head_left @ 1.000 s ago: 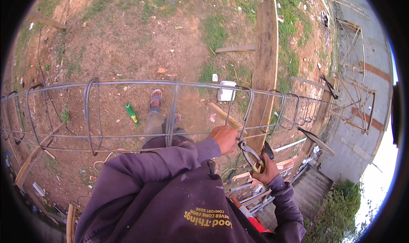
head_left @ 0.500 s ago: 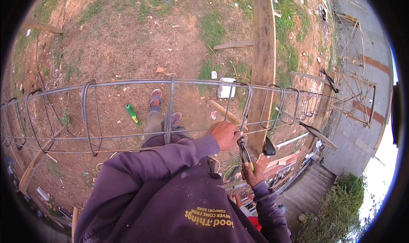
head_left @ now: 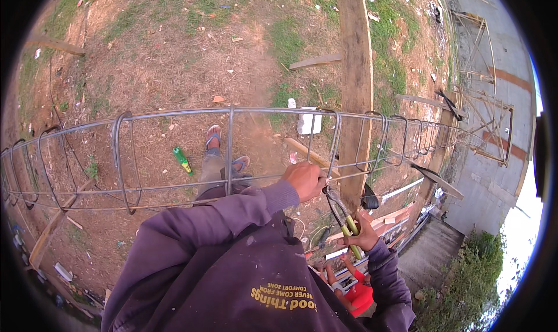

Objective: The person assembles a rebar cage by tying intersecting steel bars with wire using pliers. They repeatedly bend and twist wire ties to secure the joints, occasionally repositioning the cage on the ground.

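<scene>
A long rebar cage (head_left: 231, 149), made of thin steel bars with bent square stirrups, runs across in front of me from left to right. My left hand (head_left: 304, 181) is closed at the cage's near lower bar, beside a stirrup; its fingertips hide what exactly they pinch. In my right hand (head_left: 364, 234) is a pair of pincers (head_left: 333, 203) with yellow-green handles, which stand spread apart. The pincers' jaws meet the bar right by my left fingertips. Any tie wire there is too small to make out.
An upright-looking wooden plank (head_left: 356, 70) passes beneath the cage. Beyond it lie a white jug (head_left: 309, 121) and a green bottle (head_left: 182, 160) on the dirt. A bundle of black wire (head_left: 369, 198) hangs near the pincers. Another person in red (head_left: 359, 297) is low at right.
The pincers' handles have spread apart, and my right hand has shifted right with them. My left hand stays at the same stirrup. More of the person in red shows.
</scene>
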`<state>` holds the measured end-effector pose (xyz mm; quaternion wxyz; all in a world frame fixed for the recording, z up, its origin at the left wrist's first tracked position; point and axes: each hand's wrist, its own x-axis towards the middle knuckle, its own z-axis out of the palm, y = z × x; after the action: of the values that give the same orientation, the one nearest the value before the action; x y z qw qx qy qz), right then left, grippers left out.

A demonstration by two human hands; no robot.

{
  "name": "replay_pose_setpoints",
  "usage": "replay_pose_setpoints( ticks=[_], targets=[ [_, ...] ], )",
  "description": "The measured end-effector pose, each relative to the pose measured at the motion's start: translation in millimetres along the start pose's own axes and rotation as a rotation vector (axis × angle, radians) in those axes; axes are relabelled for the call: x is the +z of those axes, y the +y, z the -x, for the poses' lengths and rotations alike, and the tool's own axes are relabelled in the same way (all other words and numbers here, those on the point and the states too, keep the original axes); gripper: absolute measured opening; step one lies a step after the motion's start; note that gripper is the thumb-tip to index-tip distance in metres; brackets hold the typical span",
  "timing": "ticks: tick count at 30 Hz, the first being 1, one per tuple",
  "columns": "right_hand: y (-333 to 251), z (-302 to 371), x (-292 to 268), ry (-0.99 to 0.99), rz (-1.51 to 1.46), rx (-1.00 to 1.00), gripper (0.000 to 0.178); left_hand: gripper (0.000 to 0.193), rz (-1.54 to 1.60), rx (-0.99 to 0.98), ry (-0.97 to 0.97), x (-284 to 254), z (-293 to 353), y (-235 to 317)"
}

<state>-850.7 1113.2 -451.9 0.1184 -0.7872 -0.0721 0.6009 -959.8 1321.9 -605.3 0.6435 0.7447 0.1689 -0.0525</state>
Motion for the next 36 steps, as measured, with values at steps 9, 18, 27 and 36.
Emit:
replay_pose_setpoints(
  ticks=[9, 18, 27, 36],
  targets=[
    [4, 17, 14, 0.555, 0.838, -0.301, 0.031, 0.024, 0.025, 0.004, -0.001, 2, 1, 0],
    [18, 9, 3, 0.048, 0.047, -0.040, 0.045, 0.024, 0.009, 0.002, 0.026, 0, 3, 1],
    [24, 0, 23, 0.689, 1.067, -0.245, 0.039, 0.023, 0.016, -0.011, -0.025, 3, -3, -2],
    [37, -19, 9, -0.343, -0.464, 0.202, 0.039, 0.025, -0.006, 0.003, -0.031, 6, -3, -2]
  ],
)
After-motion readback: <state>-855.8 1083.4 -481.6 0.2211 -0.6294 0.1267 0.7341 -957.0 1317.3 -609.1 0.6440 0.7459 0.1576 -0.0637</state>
